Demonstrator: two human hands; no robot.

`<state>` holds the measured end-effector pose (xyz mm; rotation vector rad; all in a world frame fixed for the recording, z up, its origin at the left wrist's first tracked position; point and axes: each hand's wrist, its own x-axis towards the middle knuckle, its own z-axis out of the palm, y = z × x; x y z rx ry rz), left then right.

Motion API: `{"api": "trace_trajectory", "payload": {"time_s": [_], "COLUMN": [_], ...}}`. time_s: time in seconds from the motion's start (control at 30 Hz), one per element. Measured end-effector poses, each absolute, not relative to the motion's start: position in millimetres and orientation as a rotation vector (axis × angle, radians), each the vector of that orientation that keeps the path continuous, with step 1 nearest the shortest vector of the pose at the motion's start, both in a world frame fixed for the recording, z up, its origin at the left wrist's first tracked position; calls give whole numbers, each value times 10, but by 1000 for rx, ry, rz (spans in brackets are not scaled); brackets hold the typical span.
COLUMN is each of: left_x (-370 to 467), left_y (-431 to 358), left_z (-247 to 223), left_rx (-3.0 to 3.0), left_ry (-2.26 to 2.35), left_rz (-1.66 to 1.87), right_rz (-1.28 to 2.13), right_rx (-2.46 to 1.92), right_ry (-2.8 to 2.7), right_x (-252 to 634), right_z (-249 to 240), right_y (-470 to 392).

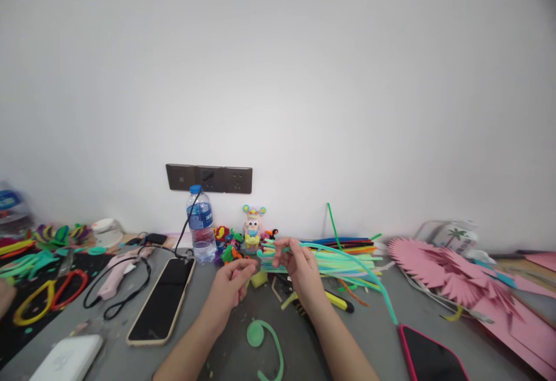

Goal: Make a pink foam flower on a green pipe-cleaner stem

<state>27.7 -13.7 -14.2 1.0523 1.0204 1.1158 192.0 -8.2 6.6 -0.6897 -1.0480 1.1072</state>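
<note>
Lying nearest on the grey table is one green pipe-cleaner coil with a curved tail, just beside the forearms. Two phones flank it: a phone in a tan case to the left, and a phone in a pink case at the near right edge. One white box sits at the near left corner.

Above the coil, the right hand pinches a teal pipe cleaner between thumb and fingertips; it is long, fuzzy and thin, and arcs right and down toward the pink-cased phone. The left hand is loosely curled close beside it; whether it holds anything cannot be told.

One yellow-handled cutter lies just right of the right wrist. Beyond the hands, a bundle of mixed-colour pipe cleaners lies flat, with one green stem standing up. Pink paper fans spread at the right.

Farthest, against the wall: one water bottle, one small toy figure, and one dark socket strip with three plates.
</note>
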Motion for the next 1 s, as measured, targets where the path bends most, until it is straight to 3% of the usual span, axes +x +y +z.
{"api": "trace_trajectory", "payload": {"time_s": [0.43,0.83,1.0], "left_x": [282,280,273], "left_y": [-127,-245,-206], "left_z": [-160,-98,-85], "left_rx": [994,1957,1851], "left_ry": [973,1027,1107], "left_rz": [1177,913,1039], "right_rz": [1062,1021,1121], "right_rx": [-766,-876,-850], "right_ry": [-1356,-1515,-1350], "right_x": [1833,1815,1845], "right_z": [98,26,8], "right_y": [-161,-139,-94]}}
